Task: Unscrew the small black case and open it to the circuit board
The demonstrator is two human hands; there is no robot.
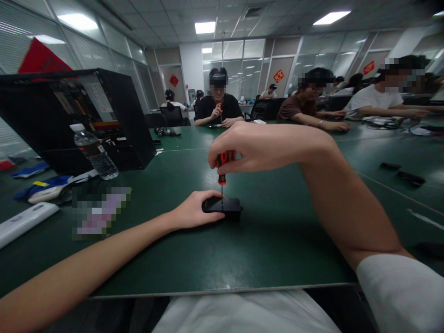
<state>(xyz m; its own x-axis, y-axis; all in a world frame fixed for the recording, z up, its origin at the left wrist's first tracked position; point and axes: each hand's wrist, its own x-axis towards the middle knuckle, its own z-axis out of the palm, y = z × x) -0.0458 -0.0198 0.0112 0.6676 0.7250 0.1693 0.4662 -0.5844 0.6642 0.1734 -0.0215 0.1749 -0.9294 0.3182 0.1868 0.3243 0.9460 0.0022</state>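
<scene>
Big open-plan office, long green table [277, 240], a few other people busy along the far side. Pinning a small black box [227, 208] flat to the tabletop, front and middle, with the left hand [192, 212], fingers curled over its near-left end, probably to stop any sliding. Gripping an orange-and-black screwdriver [221, 167] in the right hand [256, 148], fist closed tight round the handle, shaft dead vertical, tip right on top of the box. Holding from above like that for straight-down pressure, by the look of it. Off to the left: water bottle [93, 152], open black PC case [114, 115], flat white gadget [24, 223].
</scene>
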